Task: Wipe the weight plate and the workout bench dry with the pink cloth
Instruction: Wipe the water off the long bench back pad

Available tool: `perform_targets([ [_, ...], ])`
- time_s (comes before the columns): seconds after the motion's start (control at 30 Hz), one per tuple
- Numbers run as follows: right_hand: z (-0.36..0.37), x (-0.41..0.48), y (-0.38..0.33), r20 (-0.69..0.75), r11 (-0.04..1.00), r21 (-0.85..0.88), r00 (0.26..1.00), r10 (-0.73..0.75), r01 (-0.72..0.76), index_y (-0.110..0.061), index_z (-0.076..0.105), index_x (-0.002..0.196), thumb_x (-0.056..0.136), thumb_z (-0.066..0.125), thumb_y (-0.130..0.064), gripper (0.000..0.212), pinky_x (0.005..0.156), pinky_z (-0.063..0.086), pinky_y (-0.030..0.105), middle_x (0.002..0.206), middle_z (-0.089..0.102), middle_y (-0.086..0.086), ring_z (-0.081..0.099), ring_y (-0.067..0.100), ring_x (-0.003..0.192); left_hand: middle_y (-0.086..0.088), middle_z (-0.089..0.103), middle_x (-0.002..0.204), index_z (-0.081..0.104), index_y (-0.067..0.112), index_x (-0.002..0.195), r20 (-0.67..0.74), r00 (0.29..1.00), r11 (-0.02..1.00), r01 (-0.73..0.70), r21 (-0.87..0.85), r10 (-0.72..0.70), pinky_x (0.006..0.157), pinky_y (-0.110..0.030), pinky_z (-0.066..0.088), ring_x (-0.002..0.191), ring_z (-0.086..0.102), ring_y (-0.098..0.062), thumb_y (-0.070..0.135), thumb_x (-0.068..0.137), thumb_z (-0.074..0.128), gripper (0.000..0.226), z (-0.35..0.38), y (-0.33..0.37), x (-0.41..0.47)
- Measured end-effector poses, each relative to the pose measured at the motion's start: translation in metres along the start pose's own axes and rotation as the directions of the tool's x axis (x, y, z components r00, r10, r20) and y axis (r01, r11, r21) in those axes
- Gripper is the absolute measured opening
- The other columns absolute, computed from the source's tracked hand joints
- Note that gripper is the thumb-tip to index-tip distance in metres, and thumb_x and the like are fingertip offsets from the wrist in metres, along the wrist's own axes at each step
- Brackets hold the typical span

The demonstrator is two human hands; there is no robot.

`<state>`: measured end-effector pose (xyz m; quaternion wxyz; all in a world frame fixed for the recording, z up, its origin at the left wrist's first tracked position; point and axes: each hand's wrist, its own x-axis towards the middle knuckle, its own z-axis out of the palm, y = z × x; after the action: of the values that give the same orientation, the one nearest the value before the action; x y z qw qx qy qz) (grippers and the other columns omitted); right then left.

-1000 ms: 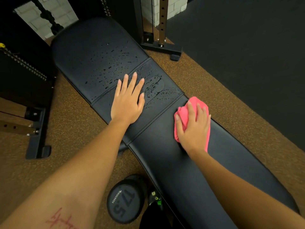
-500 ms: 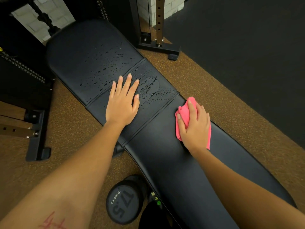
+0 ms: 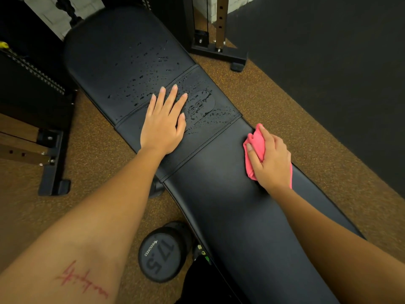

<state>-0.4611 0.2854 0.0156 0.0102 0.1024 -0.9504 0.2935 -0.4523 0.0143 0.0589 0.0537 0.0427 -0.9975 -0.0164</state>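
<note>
The black padded workout bench [image 3: 228, 207] runs from the far left to the near right. Water drops [image 3: 149, 82] cover its far pad and the logo panel, while the near pad looks dry. My left hand [image 3: 163, 126] lies flat on the panel with straight, spread fingers, and its fingertips touch the wet area. My right hand [image 3: 272, 163] grips the bunched pink cloth [image 3: 255, 142] and presses it on the bench's right edge, just below the seam. A round black weight [image 3: 160, 257] marked 17.5 stands on the floor under the bench's left side.
Brown speckled rubber flooring [image 3: 98, 172] surrounds the bench. A black rack foot [image 3: 52, 163] sits on the left, and another rack base [image 3: 217, 51] stands behind the bench. A dark mat [image 3: 328, 73] covers the floor on the right.
My right hand has slid the pink cloth toward the bench's right edge and bunched it tighter. My left hand has stayed flat on the panel.
</note>
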Motion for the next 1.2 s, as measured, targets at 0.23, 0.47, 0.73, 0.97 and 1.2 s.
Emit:
perform_targets([
  [0.23, 0.006, -0.04, 0.006, -0.033, 0.999, -0.038, 0.999, -0.014, 0.013, -0.019, 0.037, 0.141, 0.091, 0.04, -0.049, 0.058, 0.114, 0.02, 0.047, 0.146, 0.036, 0.011, 0.027, 0.03, 0.139, -0.007, 0.025, 0.154, 0.033, 0.018, 0.145, -0.023, 1.0, 0.999, 0.01, -0.032, -0.011, 0.117, -0.039, 0.005, 0.143, 0.015, -0.029, 0.029, 0.098, 0.023, 0.049, -0.001, 0.001, 0.0],
  [0.47, 0.002, -0.03, 0.01, 0.002, 0.999, -0.036, 1.0, 0.023, -0.023, -0.023, 0.035, 0.142, 0.091, 0.037, -0.053, 0.059, 0.112, 0.022, 0.041, 0.144, 0.039, 0.01, 0.032, 0.028, 0.136, -0.005, 0.027, 0.153, 0.035, 0.019, 0.144, -0.031, 0.999, 0.999, 0.019, -0.05, -0.02, 0.117, -0.037, 0.005, 0.143, 0.016, -0.027, 0.03, 0.098, 0.024, 0.048, -0.002, 0.0, 0.001],
  [0.73, -0.014, 0.028, 0.016, 0.088, 0.905, 0.233, 0.934, 0.346, -0.357, -0.019, 0.044, 0.131, 0.092, 0.042, -0.056, 0.054, 0.091, 0.039, 0.033, 0.121, 0.058, 0.006, 0.054, 0.027, 0.112, -0.006, 0.028, 0.153, 0.036, 0.018, 0.143, -0.042, 0.999, 0.998, 0.01, -0.068, -0.013, 0.117, -0.037, 0.004, 0.143, 0.017, -0.028, 0.03, 0.098, 0.023, 0.048, -0.001, -0.001, 0.001],
  [0.97, -0.037, 0.048, 0.006, -0.025, 0.68, 0.57, 0.817, 0.576, -0.462, -0.016, 0.041, 0.125, 0.08, 0.069, -0.042, 0.059, 0.085, 0.047, 0.028, 0.111, 0.051, -0.004, 0.055, 0.014, 0.099, -0.008, 0.008, 0.157, 0.019, 0.019, 0.148, 0.034, 0.999, 0.97, 0.002, -0.243, 0.006, 0.116, -0.035, -0.006, 0.145, 0.001, -0.027, 0.026, 0.102, 0.023, 0.047, -0.012, -0.001, -0.001],
  [1.2, -0.042, 0.039, -0.057, -0.016, 0.692, 0.651, 0.906, 0.422, -0.311, -0.023, 0.041, 0.123, 0.081, 0.07, -0.023, 0.051, 0.071, 0.052, 0.017, 0.106, 0.049, -0.013, 0.057, 0.0, 0.085, -0.009, 0.02, 0.155, 0.034, 0.013, 0.143, -0.142, 0.941, 0.863, 0.214, -0.457, -0.309, 0.116, -0.031, 0.0, 0.145, 0.01, -0.022, 0.021, 0.101, 0.031, 0.043, -0.045, -0.031, -0.006],
])
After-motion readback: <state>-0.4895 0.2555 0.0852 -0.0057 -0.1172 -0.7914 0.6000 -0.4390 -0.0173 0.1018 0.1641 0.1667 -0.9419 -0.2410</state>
